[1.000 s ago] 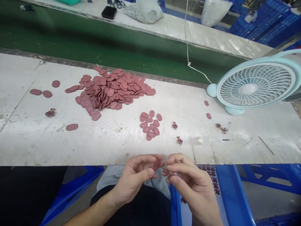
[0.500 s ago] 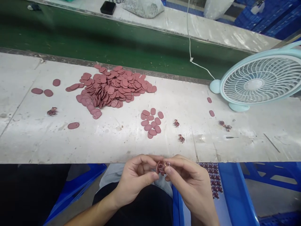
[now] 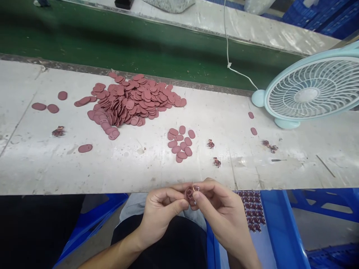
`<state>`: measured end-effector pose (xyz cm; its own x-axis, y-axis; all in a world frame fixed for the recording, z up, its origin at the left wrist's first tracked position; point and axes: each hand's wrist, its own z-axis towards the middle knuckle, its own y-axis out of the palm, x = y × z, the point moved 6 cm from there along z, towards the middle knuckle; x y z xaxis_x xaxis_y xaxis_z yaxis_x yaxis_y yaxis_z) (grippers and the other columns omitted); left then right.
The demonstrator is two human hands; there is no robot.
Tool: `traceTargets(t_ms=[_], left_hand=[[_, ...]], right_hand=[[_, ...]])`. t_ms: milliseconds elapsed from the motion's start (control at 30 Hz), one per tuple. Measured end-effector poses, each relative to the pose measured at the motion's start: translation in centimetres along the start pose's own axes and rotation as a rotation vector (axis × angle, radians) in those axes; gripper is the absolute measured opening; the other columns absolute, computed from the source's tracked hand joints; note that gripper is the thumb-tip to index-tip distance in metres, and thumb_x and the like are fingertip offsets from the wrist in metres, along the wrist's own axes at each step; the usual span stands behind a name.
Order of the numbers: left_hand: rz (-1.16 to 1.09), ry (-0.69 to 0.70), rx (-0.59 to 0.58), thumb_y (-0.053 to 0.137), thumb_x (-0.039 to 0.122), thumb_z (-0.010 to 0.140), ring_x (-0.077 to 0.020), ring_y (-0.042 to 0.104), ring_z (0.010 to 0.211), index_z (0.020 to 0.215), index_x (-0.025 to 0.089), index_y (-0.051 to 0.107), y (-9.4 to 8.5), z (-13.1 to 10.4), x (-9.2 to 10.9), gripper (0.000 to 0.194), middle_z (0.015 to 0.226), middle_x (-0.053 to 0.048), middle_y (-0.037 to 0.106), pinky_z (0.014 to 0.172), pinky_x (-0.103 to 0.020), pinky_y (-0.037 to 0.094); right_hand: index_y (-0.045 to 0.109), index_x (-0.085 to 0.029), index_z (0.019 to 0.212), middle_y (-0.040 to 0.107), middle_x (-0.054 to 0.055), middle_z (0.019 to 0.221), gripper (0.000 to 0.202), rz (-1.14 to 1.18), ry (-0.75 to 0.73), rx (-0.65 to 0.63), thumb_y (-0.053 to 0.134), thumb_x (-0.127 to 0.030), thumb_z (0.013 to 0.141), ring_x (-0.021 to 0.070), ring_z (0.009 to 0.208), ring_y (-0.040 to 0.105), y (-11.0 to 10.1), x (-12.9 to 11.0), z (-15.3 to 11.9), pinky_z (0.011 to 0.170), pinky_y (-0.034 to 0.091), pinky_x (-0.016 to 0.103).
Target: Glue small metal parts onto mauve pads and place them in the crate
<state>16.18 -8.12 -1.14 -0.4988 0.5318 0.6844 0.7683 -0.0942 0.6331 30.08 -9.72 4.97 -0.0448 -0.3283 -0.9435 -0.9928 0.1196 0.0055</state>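
Just in front of the table's near edge, my left hand [image 3: 162,213] pinches a reddish oval piece [image 3: 189,194] between thumb and fingers. Pressed close from the other side, my right hand [image 3: 221,211] grips a small dark-red part [image 3: 196,188] with a gold glint against that oval. The fingers hide much of both, so how they join cannot be made out. On the table beyond my hands lies a small cluster of flat reddish ovals [image 3: 178,138]. Two little dark-red clumps [image 3: 211,144] sit to the right of that cluster.
A large heap of reddish ovals [image 3: 131,102] covers the table's back left. At right stands a pale blue fan [image 3: 307,95] with a white cord [image 3: 238,76]. Below the table's edge, a blue tray [image 3: 288,228] holds rows of dark-red pieces [image 3: 254,209]. A thin dark rod [image 3: 325,165] lies at right.
The camera view has shifted slightly. Both hands stay together at the table's edge, and the oval in them has turned so its face shows more.
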Motion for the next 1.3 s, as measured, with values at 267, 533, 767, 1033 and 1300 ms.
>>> traceTargets(t_ms=[267, 533, 767, 1033, 1300], left_hand=[[0.007, 0.011, 0.041, 0.081, 0.016, 0.078, -0.0243, 0.075, 0.092, 0.076, 0.019, 0.079, 0.1, -0.3, 0.0, 0.004, 0.112, -0.01, 0.078, 0.077, -0.033, 0.061], [0.056, 0.087, 0.001, 0.077, 0.011, 0.081, -0.026, 0.075, 0.099, 0.081, 0.021, 0.08, 0.3, -0.1, 0.5, 0.01, 0.113, -0.008, 0.078, 0.08, -0.034, 0.065], [0.088, 0.097, -0.012, 0.076, 0.01, 0.082, -0.025, 0.075, 0.1, 0.082, 0.023, 0.08, 0.6, 0.3, 0.7, 0.013, 0.116, -0.005, 0.078, 0.08, -0.033, 0.066], [0.331, 0.217, -0.084, 0.075, 0.015, 0.084, -0.0254, 0.07, 0.115, 0.099, 0.026, 0.077, 1.5, 1.3, 1.7, 0.018, 0.13, -0.006, 0.071, 0.088, -0.032, 0.063], [1.81, 0.909, -0.262, 0.056, 0.014, 0.094, -0.0326, 0.061, 0.123, 0.124, 0.009, 0.067, 2.5, 6.2, 5.4, 0.032, 0.129, -0.018, 0.069, 0.108, -0.05, 0.051]], right_hand=[[0.072, -0.025, 0.099, 0.069, 0.001, 0.086, 0.007, 0.041, -0.039, 0.006, 0.067, -0.027, 0.094, 0.0132, 0.075, 0.069, 0.4, -0.3, 0.0, 0.069, 0.061, 0.025], [0.072, -0.025, 0.099, 0.073, 0.002, 0.09, 0.006, 0.151, -0.044, 0.06, 0.067, -0.026, 0.094, 0.0136, 0.082, 0.07, 0.6, 0.5, -0.1, 0.073, 0.06, 0.024], [0.072, -0.025, 0.099, 0.073, 0.002, 0.091, 0.007, 0.164, -0.067, 0.08, 0.068, -0.026, 0.094, 0.0129, 0.082, 0.07, 0.3, 0.6, -0.1, 0.072, 0.06, 0.023], [0.075, -0.025, 0.102, 0.075, 0.002, 0.087, 0.012, 0.304, -0.051, 0.161, 0.071, -0.029, 0.092, 0.0113, 0.068, 0.07, -2.2, 2.6, 0.2, 0.065, 0.061, 0.023], [0.076, -0.02, 0.095, 0.07, 0.002, 0.074, 0.021, 0.41, -0.02, 0.554, 0.081, -0.034, 0.08, 0.0117, 0.057, 0.066, -13.6, 7.2, -3.8, 0.047, 0.056, 0.02]])
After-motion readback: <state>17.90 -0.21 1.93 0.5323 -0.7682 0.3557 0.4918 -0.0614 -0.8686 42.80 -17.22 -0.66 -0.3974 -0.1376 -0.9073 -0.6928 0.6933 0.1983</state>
